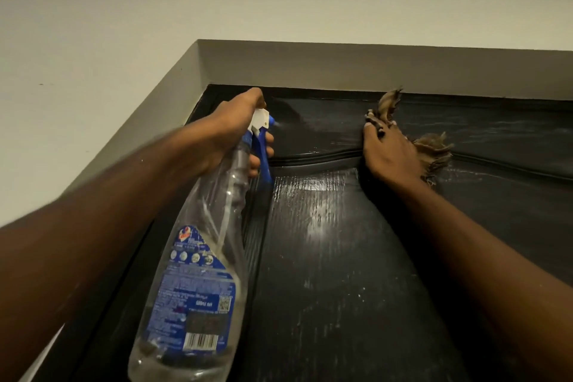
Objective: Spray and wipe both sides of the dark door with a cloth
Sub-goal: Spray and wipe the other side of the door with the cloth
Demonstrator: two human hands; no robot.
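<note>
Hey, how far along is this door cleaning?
Done: wet streaks and droplets on the dark door show this face has been sprayed. In hand: the left hand grips the spray bottle, faint mist at its nozzle; the right hand holds the brown cloth against the door near the top. Left: the other side, out of view.

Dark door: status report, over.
Left hand grips spray bottle, nozzle toward door top. Right hand holds brown cloth against dark door. Panel wet, nothing blocking.
</note>
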